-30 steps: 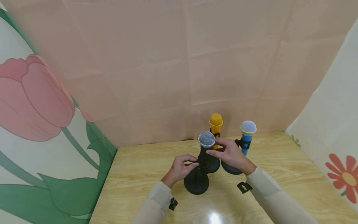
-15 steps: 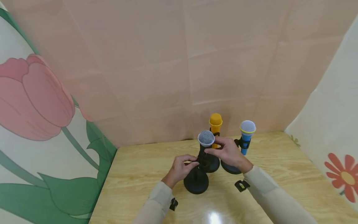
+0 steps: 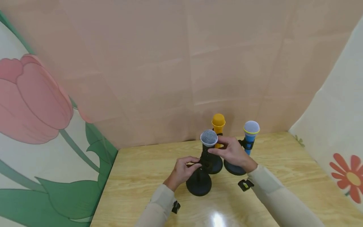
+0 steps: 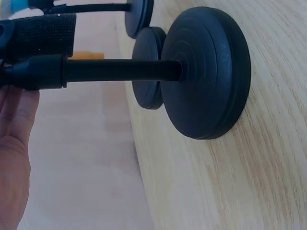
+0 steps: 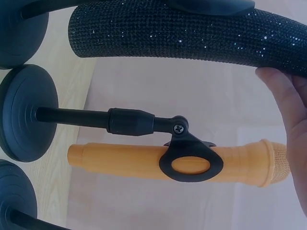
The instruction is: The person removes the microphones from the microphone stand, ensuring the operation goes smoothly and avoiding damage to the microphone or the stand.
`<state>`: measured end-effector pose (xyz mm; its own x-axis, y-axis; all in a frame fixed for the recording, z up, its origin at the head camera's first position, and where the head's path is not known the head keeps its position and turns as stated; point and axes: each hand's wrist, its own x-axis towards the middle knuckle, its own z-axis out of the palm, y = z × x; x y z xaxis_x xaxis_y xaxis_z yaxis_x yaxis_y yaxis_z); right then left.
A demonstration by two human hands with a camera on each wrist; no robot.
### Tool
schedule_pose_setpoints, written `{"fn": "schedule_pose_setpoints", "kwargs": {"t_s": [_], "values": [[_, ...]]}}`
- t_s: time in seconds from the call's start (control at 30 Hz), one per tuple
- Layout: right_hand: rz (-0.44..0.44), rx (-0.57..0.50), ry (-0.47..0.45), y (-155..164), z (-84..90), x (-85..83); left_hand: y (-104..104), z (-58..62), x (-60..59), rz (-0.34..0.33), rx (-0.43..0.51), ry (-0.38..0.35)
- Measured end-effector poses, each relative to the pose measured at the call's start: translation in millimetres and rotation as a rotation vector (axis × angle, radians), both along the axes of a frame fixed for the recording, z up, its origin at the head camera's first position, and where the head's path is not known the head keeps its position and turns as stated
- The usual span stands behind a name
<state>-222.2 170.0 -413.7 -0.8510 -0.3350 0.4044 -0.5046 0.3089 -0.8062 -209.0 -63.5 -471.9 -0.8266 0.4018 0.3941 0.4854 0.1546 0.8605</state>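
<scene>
Near the far edge of the wooden table (image 3: pixel 136 186), backed by peach paper, the right hand (image 3: pixel 231 151) grips the black microphone (image 3: pixel 208 146); the left hand (image 3: pixel 181 171) pinches its stand (image 3: pixel 199 184).

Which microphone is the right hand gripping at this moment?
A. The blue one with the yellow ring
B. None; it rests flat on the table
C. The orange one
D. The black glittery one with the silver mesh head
D: the right hand holds the black glittery microphone just below its silver mesh head, while the orange microphone and blue microphone stand untouched in their stands behind.
</scene>
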Motion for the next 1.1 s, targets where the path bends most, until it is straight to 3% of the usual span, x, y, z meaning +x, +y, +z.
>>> {"fn": "schedule_pose_setpoints", "kwargs": {"t_s": [0.37, 1.1], "values": [[0.044, -0.02, 0.009, 1, 7.2, -2.1, 0, -3.8, -2.4, -0.002, 0.027, 0.061], [0.051, -0.008, -0.01, 0, 17.8, -0.3, 0, -4.1, -1.7, 0.002, 0.005, 0.074]]}}
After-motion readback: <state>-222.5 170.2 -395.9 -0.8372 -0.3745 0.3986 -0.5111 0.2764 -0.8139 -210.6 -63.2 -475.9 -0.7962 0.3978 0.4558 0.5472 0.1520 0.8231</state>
